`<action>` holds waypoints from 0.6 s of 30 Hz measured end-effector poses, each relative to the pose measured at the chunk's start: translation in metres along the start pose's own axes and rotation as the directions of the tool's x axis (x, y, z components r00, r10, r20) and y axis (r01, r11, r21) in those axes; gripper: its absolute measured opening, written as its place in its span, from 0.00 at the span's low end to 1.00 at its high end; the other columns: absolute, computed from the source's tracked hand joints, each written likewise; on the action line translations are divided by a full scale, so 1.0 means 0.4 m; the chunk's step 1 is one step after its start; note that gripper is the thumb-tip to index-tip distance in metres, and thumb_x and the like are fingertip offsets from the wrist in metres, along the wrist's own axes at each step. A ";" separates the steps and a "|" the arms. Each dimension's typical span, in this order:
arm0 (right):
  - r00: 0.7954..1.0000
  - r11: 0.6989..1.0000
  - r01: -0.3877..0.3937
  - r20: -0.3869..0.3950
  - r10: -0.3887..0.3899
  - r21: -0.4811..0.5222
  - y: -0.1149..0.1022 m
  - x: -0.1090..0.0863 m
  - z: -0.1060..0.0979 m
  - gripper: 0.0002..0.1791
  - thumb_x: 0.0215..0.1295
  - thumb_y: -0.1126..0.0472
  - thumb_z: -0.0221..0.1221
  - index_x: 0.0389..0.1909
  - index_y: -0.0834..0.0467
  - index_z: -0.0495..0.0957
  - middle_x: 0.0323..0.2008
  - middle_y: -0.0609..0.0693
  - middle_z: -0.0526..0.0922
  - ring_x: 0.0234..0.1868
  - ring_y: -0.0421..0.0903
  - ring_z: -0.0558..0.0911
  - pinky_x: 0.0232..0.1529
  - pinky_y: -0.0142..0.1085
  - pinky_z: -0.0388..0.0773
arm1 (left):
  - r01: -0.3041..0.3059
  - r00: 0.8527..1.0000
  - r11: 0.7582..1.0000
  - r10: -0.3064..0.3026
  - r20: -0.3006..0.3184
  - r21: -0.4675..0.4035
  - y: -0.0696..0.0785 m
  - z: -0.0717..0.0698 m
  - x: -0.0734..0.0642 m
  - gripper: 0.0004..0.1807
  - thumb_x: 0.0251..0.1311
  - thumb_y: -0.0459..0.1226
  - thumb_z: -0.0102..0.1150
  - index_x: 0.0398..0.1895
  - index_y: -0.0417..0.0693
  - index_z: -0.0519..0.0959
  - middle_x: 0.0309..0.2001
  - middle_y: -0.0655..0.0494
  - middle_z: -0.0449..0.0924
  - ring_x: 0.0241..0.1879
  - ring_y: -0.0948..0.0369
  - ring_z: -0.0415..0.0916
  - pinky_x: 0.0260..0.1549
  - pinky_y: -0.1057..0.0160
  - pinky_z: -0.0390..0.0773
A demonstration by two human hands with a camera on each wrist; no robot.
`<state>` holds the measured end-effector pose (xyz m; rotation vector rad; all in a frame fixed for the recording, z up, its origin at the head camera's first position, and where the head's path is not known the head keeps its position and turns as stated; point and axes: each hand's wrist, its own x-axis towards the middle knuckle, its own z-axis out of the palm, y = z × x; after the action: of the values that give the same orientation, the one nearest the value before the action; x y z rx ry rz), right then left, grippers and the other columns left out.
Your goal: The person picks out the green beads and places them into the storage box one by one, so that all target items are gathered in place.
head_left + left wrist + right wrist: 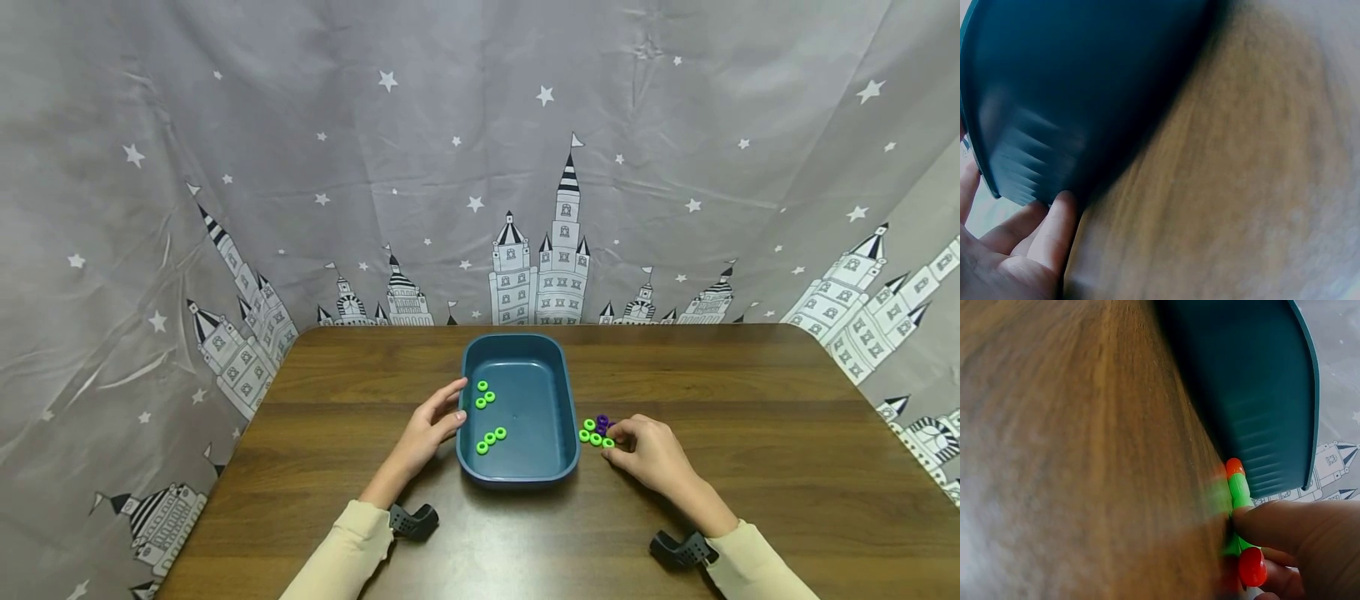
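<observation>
A dark teal plastic bin (517, 479) stands on the table, with several small green rings (490, 437) in two groups on its floor. My left hand (427, 429) rests against the bin's left side, fingers fairly straight, fingertips at the rim and outer wall. Beside the bin's right wall lies a cluster of green rings (584, 436) and purple rings (602, 420). My right hand (656, 454) is at this cluster, its thumb and forefinger pinching a green ring (608, 443) at the near edge. In the right wrist view, a red-looking ring (1252, 567) shows close to the thumb.
The brown wooden table (787, 442) extends to both sides of the bin. Behind it hangs a grey curtain (420, 183) printed with castles and stars. Black bands (414, 522) with cameras sit at both wrists.
</observation>
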<state>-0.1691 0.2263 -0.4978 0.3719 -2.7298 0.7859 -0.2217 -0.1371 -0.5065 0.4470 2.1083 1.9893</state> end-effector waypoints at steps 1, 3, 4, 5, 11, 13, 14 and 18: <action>1.000 1.000 -0.001 0.002 0.001 0.001 -0.001 0.000 0.000 0.08 0.47 0.62 0.76 0.29 0.54 0.87 0.25 0.41 0.81 0.26 0.31 0.72 0.28 0.29 0.71 | 0.001 1.000 1.000 -0.001 0.000 0.002 0.000 0.000 -0.001 0.32 0.73 0.32 0.51 0.78 0.42 0.59 0.72 0.29 0.64 0.67 0.38 0.71 0.53 0.65 0.81; 1.000 1.000 -0.004 0.007 0.004 0.001 0.000 0.000 0.000 0.08 0.47 0.62 0.76 0.29 0.54 0.87 0.25 0.41 0.80 0.26 0.32 0.72 0.28 0.29 0.70 | 0.001 1.000 1.000 -0.001 0.000 0.004 0.001 0.001 -0.001 0.32 0.73 0.32 0.52 0.78 0.41 0.59 0.72 0.28 0.65 0.67 0.38 0.71 0.54 0.64 0.81; 1.000 1.000 -0.005 0.008 0.005 0.001 0.000 0.000 0.000 0.08 0.47 0.62 0.76 0.29 0.54 0.87 0.25 0.41 0.80 0.26 0.32 0.72 0.28 0.29 0.70 | 0.002 1.000 1.000 -0.002 0.000 0.005 0.002 0.001 -0.001 0.32 0.73 0.33 0.52 0.78 0.41 0.59 0.72 0.28 0.65 0.67 0.38 0.71 0.54 0.63 0.81; 1.000 1.000 -0.006 0.009 0.006 0.001 0.000 0.000 0.000 0.08 0.47 0.62 0.76 0.29 0.54 0.87 0.25 0.42 0.80 0.26 0.32 0.72 0.28 0.29 0.70 | 0.002 1.000 1.000 -0.002 0.001 0.006 0.002 0.001 -0.001 0.32 0.73 0.33 0.52 0.78 0.42 0.59 0.72 0.29 0.65 0.67 0.38 0.71 0.54 0.62 0.82; 1.000 1.000 -0.002 0.015 0.001 0.016 -0.001 0.001 -0.001 0.07 0.48 0.62 0.76 0.28 0.53 0.87 0.25 0.41 0.80 0.26 0.31 0.72 0.28 0.29 0.70 | 0.007 1.000 1.000 -0.007 -0.002 0.016 -0.002 -0.001 0.000 0.32 0.73 0.33 0.52 0.78 0.43 0.60 0.72 0.30 0.65 0.67 0.38 0.71 0.56 0.58 0.82; 1.000 1.000 0.003 0.017 -0.004 0.029 -0.001 0.003 -0.003 0.07 0.48 0.63 0.75 0.29 0.54 0.87 0.24 0.41 0.80 0.26 0.30 0.71 0.28 0.28 0.70 | 0.008 1.000 1.000 -0.008 -0.002 0.017 -0.004 -0.001 0.000 0.32 0.73 0.33 0.52 0.78 0.44 0.60 0.72 0.30 0.65 0.67 0.38 0.71 0.56 0.58 0.82; 1.000 0.999 0.007 0.018 -0.007 0.037 -0.002 0.004 -0.005 0.07 0.49 0.63 0.75 0.29 0.54 0.87 0.24 0.41 0.80 0.25 0.30 0.71 0.27 0.28 0.70 | 0.008 1.000 1.000 -0.008 -0.003 0.017 -0.004 -0.001 0.000 0.32 0.73 0.33 0.52 0.78 0.44 0.60 0.72 0.30 0.65 0.67 0.38 0.71 0.56 0.58 0.82; 1.000 0.997 0.004 0.030 -0.006 0.073 -0.010 0.019 -0.020 0.07 0.50 0.65 0.74 0.30 0.56 0.87 0.23 0.41 0.82 0.24 0.29 0.71 0.26 0.27 0.71 | 0.004 1.000 1.000 -0.004 -0.003 0.014 -0.005 0.000 0.000 0.32 0.73 0.34 0.52 0.78 0.44 0.60 0.72 0.29 0.65 0.67 0.39 0.71 0.55 0.61 0.82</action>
<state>-0.1733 0.2261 -0.4870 0.4090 -2.7328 0.8881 -0.2221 -0.1373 -0.5085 0.4421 2.1248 1.9752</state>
